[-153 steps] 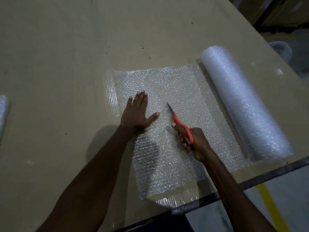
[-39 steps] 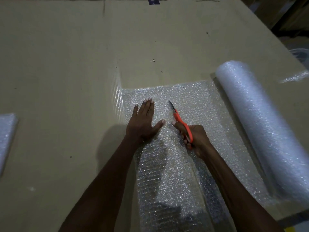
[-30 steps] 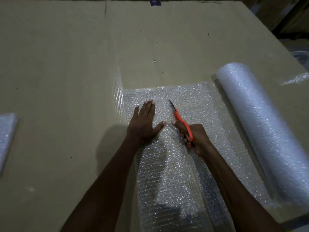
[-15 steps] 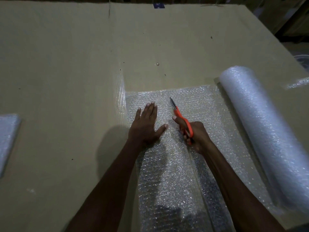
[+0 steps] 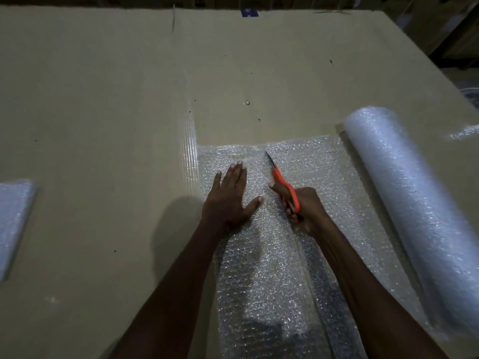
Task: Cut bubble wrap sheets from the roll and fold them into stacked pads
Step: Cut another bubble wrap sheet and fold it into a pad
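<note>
The scissors (image 5: 281, 181) have cut farther up the bubble wrap (image 5: 311, 172).

One roll (image 5: 412, 203) of bubble wrap lies on the table (image 5: 103, 99), to the right. One sheet (image 5: 305, 164) is spread flat from it across the middle. One pad (image 5: 13, 221) of folded wrap shows at the left edge, partly cut off by the frame, so its layers cannot be counted. One scrap (image 5: 464, 132) of wrap sits at the far right edge. There is one pair of scissors (image 5: 282, 182), with orange handles. Two hands are in view: one left hand (image 5: 230, 198) with five fingers spread flat, and one right hand (image 5: 305, 208). Two bare forearms reach in from below. There is one table.
</note>
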{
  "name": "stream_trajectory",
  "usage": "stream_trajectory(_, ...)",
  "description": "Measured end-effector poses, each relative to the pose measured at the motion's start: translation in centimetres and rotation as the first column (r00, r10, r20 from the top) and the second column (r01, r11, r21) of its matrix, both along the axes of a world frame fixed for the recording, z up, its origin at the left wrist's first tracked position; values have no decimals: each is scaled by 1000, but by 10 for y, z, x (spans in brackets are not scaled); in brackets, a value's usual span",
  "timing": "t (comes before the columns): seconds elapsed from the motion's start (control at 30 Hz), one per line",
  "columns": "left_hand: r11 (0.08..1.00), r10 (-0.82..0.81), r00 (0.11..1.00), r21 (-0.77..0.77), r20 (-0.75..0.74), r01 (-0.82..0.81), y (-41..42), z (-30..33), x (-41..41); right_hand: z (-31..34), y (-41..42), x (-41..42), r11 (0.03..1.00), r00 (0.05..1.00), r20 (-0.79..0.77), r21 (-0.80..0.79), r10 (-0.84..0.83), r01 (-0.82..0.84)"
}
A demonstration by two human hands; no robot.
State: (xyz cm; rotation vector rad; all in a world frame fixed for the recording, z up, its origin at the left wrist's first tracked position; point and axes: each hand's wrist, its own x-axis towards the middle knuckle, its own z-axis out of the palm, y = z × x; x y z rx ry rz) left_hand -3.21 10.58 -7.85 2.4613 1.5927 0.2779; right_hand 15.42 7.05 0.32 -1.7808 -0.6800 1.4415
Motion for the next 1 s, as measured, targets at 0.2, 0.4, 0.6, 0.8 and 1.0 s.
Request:
stream_trajectory(0.2,1000,6,1000,9,18,-6,-2,2,1,5,7,-1,1000,1000,3,-8,14,-14)
stream_trajectory(0.4,1000,3,1000,-2,4,-3,0,2,1,2,11,-1,1000,999,32,-1,11,-11)
stream_trajectory(0.6,1000,1,1000,-14,1,-1,1,1,0,2,20,-3,1000,1000,31,19,-2,2)
stream_trajectory(0.8,1000,0,1000,-23,6,0,1,2,1,4,19,0,1000,1000,22,4,20,-20)
stream_trajectory(1.0,1000,3,1000,-24,20,-2,1,2,1,2,24,-3,1000,999,52,14,15,-16)
